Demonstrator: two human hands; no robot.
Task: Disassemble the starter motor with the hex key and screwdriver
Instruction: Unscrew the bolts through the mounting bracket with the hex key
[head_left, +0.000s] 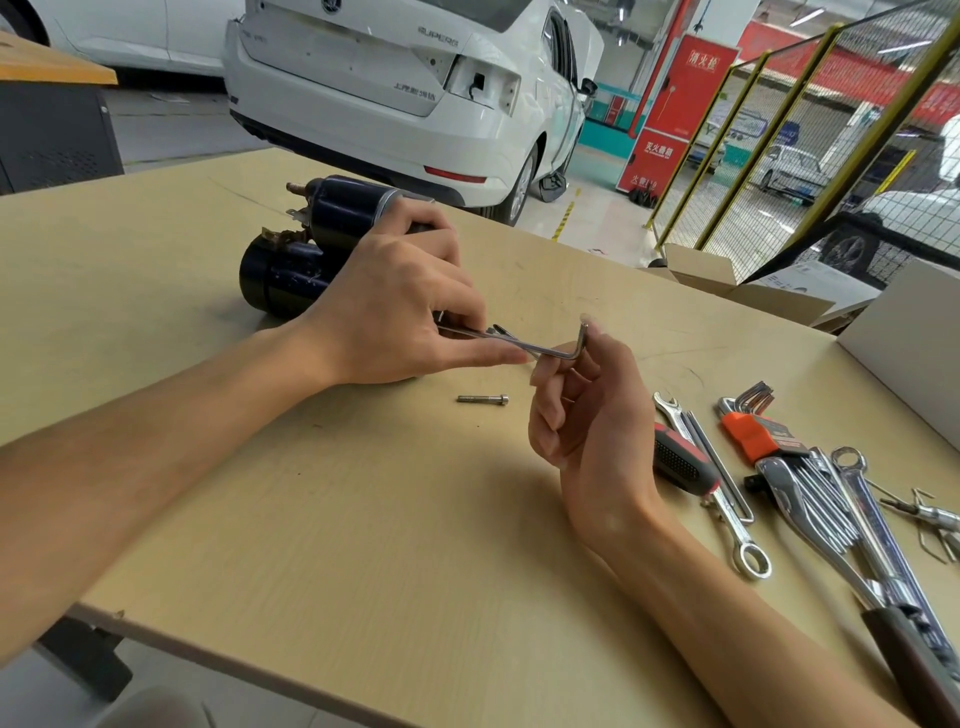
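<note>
Nearest, at the lower right of the frame, a pile of chrome wrenches (857, 525) and a dark-handled tool lie on the table (311, 545). Just above them sit a screwdriver (683, 462) with a black and red handle, a slim combination spanner (727, 499) and an orange holder of hex keys (750, 426).

Toward the middle of the frame, a loose bolt (483, 399) lies on the table between the two forearms, apart from both hands.

The right hand (582, 410) is raised just right of centre, palm turned toward the camera. Its grip is closed on the short bent end of the hex key (550, 349), pinched between thumb and fingertips.

The long arm of the key runs left to the left hand (395, 306), whose grip is closed too, its fingers pinching the far end. That hand stands in the way, so whatever the key's tip meets cannot be told.

Behind the left hand, in the upper middle left of the frame, the starter motor (301, 249) lies on its side on the table, partly covered by the fingers.

Farther off are a cardboard box (727, 283) at the table's right edge, a white car (415, 93), a red cabinet (675, 109) and yellow mesh fencing (831, 130).
</note>
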